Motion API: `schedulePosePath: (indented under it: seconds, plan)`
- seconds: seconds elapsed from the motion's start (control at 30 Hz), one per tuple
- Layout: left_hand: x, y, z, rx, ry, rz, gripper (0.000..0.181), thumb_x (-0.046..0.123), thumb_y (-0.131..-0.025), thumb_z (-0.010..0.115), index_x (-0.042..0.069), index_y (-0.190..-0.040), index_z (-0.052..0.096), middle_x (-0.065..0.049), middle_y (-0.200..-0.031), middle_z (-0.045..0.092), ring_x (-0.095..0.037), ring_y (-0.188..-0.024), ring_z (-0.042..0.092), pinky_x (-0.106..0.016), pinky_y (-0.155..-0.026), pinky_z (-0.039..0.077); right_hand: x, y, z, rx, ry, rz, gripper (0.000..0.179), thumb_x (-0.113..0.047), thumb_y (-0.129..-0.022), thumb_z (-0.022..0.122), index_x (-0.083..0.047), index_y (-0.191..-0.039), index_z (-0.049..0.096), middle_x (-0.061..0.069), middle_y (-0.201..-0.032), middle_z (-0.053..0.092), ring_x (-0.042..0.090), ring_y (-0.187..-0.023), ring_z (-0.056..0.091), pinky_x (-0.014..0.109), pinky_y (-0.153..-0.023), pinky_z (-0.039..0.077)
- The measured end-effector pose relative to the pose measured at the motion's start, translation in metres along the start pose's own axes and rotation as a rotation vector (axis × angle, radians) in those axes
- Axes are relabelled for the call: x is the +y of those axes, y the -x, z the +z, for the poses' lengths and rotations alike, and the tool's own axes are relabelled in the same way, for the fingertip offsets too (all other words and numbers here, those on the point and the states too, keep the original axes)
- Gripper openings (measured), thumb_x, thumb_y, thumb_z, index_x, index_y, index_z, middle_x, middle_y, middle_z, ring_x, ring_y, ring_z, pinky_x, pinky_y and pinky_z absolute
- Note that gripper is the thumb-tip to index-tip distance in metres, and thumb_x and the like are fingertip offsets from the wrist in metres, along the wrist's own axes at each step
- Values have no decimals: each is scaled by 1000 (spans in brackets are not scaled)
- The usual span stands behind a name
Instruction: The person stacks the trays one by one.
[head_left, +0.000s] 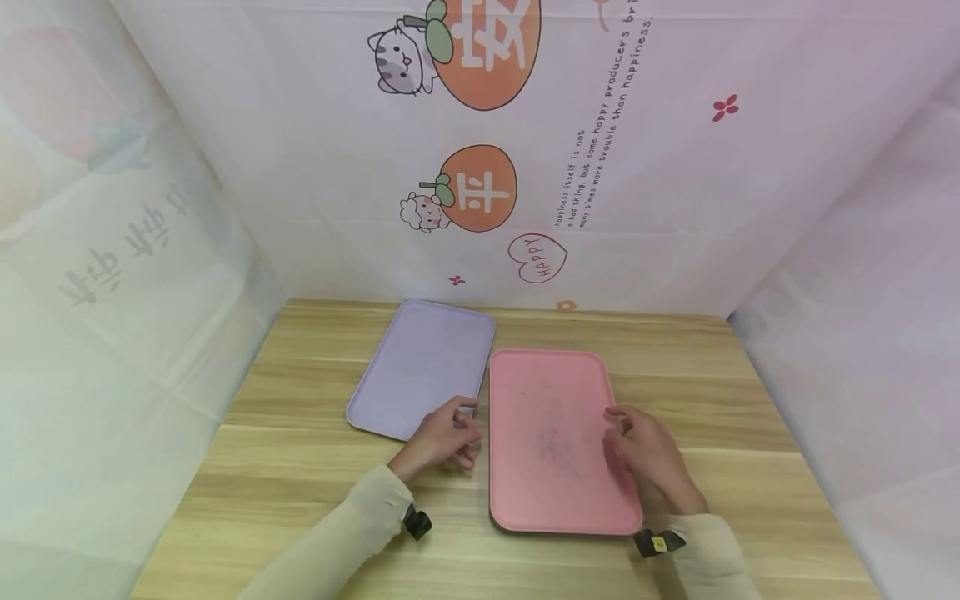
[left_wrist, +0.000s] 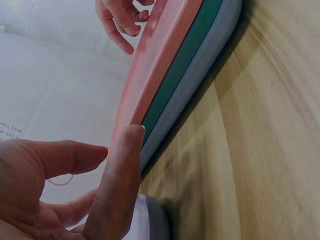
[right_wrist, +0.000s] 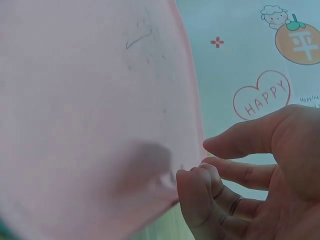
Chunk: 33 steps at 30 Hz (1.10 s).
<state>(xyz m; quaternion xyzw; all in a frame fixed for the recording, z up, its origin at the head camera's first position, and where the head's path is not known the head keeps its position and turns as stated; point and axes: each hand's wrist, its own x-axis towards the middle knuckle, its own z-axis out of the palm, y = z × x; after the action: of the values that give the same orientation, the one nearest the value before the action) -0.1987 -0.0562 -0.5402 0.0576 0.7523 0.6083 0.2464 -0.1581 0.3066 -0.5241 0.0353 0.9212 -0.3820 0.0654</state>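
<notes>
A pink tray (head_left: 551,442) with dark scuff marks lies on top of a stack. Beneath it, the left wrist view shows the edges of a green tray (left_wrist: 182,65) and a blue-grey tray (left_wrist: 215,50). My left hand (head_left: 446,433) hovers between the stack and a lavender tray (head_left: 427,367), overlapping the lavender tray's near right corner in the head view. Its fingers are loosely bent with nothing between them, fingertips near the stack's left side. At the opposite side, my right hand (head_left: 645,450) has relaxed fingers right at the pink tray's right rim.
The trays lie on a wood-grain table (head_left: 300,500). Behind it hangs a white printed cloth (head_left: 637,275) with cartoon fruit and lettering, and more pale cloth (head_left: 97,375) encloses the left and right sides. Both wrists wear black straps (head_left: 417,522).
</notes>
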Motion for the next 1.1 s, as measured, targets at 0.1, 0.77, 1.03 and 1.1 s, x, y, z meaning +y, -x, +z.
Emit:
schedulePosePath:
  seconds: [0.1,0.77,1.03,1.1]
  plan:
    - [0,1,-4,10,-10,-4,61,7,-102,69,1,-159,48,-15,-113,69,-18,-68,74,-37,-65,70,-6,-2,3,12,19,-14,44,-14,-105,66,2,-146,62,17,-105,74,15,-65,66,27,-53,55]
    - [-7,-1,-37,145,-54,-11,58,4,-100,72,1,-155,53,-15,-112,69,-20,-68,73,-37,-61,69,-55,-21,37,9,-51,-91,38,-10,-103,68,2,-140,67,12,-94,71,14,-61,60,27,-50,55]
    - [-6,-1,-49,174,-91,-27,54,5,-101,72,1,-152,56,-15,-114,68,-20,-70,73,-38,-60,69,-71,-19,53,-20,-75,-63,38,-10,-103,69,-1,-140,67,10,-96,70,14,-64,61,27,-50,55]
    - [-6,-3,-54,190,-87,-35,53,5,-100,72,3,-152,57,-14,-114,68,-19,-72,73,-37,-61,69,-74,-18,56,-32,-99,-57,39,-9,-103,69,-1,-141,67,10,-95,70,14,-62,61,27,-49,55]
